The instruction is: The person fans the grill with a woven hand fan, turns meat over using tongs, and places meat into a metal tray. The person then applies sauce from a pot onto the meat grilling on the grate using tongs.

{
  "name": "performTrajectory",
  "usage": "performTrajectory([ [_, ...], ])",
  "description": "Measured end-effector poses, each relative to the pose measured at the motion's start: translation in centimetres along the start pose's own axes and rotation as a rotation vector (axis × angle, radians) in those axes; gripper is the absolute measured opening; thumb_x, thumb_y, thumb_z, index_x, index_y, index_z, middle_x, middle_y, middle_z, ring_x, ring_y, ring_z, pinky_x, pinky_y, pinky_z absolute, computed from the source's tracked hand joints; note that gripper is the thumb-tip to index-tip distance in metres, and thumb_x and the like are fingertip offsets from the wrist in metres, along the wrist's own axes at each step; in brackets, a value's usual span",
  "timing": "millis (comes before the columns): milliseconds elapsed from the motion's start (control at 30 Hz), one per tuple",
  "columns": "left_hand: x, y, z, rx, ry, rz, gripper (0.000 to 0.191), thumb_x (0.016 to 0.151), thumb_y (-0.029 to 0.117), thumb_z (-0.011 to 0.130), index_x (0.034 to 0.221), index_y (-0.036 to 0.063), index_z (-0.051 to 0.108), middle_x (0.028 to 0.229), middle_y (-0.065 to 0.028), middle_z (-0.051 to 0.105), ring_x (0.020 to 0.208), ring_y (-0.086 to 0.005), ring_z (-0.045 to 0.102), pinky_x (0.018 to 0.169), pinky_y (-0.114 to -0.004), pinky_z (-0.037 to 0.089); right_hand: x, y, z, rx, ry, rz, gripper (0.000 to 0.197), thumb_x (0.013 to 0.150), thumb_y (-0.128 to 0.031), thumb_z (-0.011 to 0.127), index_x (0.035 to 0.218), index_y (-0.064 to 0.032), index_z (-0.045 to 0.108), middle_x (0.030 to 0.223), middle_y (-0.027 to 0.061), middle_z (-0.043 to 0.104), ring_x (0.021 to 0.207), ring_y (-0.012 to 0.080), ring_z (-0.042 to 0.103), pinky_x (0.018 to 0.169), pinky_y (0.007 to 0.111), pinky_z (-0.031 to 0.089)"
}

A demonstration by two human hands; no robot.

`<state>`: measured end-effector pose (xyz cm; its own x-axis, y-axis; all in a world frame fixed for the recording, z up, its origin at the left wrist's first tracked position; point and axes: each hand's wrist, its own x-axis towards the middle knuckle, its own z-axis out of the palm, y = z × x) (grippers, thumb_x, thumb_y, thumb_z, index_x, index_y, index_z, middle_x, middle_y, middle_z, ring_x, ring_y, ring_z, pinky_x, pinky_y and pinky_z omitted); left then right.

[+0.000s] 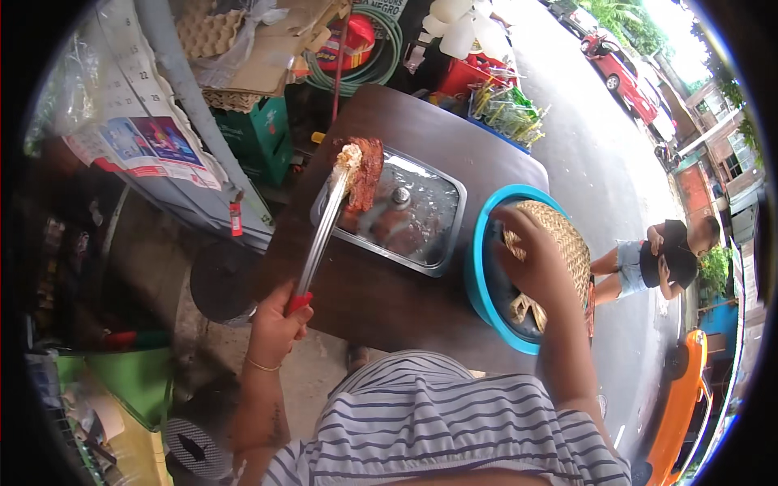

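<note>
My left hand (276,322) holds metal tongs (323,237) by their red grip. At the tongs' far end is a reddish-brown slab of meat (366,173) with a pale, crumbly-looking lump (347,159) beside it. Under and right of the meat lies a rectangular metal tray (460,228) with a clear, knobbed lid (419,212); reddish pieces show through it. My right hand (521,243), slightly blurred, is over a turquoise basin (478,273) at the woven fan (559,234). Whether its fingers grip anything is unclear.
The brown table (377,297) carries tray and basin. Beyond it stand a red container (462,76) and a blue-edged tray of greenery (507,112). A green crate (258,136) with cardboard is at the left. A person in black (668,255) stands by the road, near an orange vehicle (674,401).
</note>
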<state>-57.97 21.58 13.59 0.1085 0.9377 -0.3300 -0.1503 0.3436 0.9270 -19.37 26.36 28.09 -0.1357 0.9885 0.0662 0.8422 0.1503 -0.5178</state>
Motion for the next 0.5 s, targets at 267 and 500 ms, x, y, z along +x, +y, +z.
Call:
performTrajectory([
  [267, -0.6, 0.3, -1.7, 0.161, 0.065, -0.020, 0.055, 0.086, 0.007, 0.075, 0.137, 0.0038, 0.054, 0.093, 0.0000, 0.061, 0.059, -0.0050, 0.050, 0.051, -0.021, 0.044, 17.0, 7.6, 21.0, -0.268, -0.101, 0.191, 0.042, 0.083, -0.027, 0.065, 0.119, -0.0064, 0.064, 0.116, 0.0309, 0.058, 0.099, 0.0454, 0.063, 0.086, 0.048, 0.054],
  [500, -3.2, 1.4, -5.6, 0.195, 0.187, -0.108, 0.054, 0.086, 0.004, 0.073, 0.136, 0.0022, 0.054, 0.091, -0.0004, 0.062, 0.062, -0.0052, 0.051, 0.053, -0.022, 0.045, 18.4, 8.5, 19.7, -0.135, 0.110, 0.082, 0.030, 0.081, -0.024, 0.066, 0.105, -0.0065, 0.067, 0.102, 0.0258, 0.063, 0.092, 0.0451, 0.064, 0.081, 0.048, 0.052],
])
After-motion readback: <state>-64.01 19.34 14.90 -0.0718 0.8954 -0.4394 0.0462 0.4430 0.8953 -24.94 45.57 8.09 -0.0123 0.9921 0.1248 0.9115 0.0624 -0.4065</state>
